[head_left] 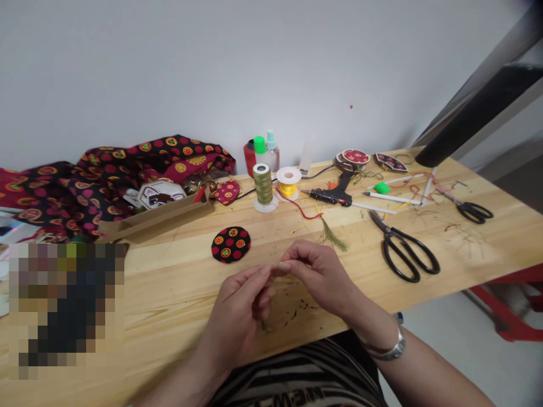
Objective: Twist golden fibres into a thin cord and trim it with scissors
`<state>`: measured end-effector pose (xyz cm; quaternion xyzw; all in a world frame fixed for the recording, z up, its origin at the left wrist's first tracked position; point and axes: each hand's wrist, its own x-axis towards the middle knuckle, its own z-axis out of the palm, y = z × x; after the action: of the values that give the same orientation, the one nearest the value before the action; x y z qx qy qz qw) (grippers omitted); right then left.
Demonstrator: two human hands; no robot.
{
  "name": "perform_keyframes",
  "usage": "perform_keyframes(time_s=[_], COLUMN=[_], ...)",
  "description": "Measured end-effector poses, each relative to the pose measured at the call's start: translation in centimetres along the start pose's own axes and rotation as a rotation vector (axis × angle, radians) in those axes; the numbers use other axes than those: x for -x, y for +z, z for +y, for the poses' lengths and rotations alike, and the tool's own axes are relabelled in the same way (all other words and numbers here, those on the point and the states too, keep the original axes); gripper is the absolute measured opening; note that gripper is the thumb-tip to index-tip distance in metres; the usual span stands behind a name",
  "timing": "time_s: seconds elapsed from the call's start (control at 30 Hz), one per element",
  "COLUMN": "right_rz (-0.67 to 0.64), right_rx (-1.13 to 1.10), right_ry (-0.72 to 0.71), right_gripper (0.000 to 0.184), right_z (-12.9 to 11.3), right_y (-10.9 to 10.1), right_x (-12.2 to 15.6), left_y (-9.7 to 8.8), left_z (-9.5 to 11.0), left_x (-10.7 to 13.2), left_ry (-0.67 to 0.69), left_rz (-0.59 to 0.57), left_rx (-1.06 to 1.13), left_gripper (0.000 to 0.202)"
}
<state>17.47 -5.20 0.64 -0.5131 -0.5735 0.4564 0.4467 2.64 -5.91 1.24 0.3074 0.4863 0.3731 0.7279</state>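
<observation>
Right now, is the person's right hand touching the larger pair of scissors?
Apart. The head view shows it plainly: a strip of wooden tabletop lies between the right hand and the larger scissors.

A pale wall (212,68) rises behind the wooden table (169,305).

Two pairs of scissors (389,232) (464,206); one glue gun (337,196); one olive thread spool (263,187); one yellow cord spool (288,190); one round black patterned fabric disc (231,245); one green thread tassel (332,235).

Scissors (388,231) right of the hands (319,278)
</observation>
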Motion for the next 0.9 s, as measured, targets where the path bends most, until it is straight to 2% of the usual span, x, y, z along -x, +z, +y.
perform_keyframes(time_s=[0.23, 0.9], right_rz=[0.002, 0.082], right_rx=[-0.024, -0.042], right_ry=[0.006, 0.022], right_gripper=[0.013, 0.016], right_z=[0.21, 0.18], right_y=[-0.07, -0.20], right_x=[0.02, -0.12], left_y=[-0.14, 0.07], left_z=[-0.11, -0.08], left_x=[-0.05, 0.05], left_ry=[-0.050, -0.051], left_rz=[-0.011, -0.045], left_rx=[0.034, 0.057], left_gripper=[0.024, 0.022])
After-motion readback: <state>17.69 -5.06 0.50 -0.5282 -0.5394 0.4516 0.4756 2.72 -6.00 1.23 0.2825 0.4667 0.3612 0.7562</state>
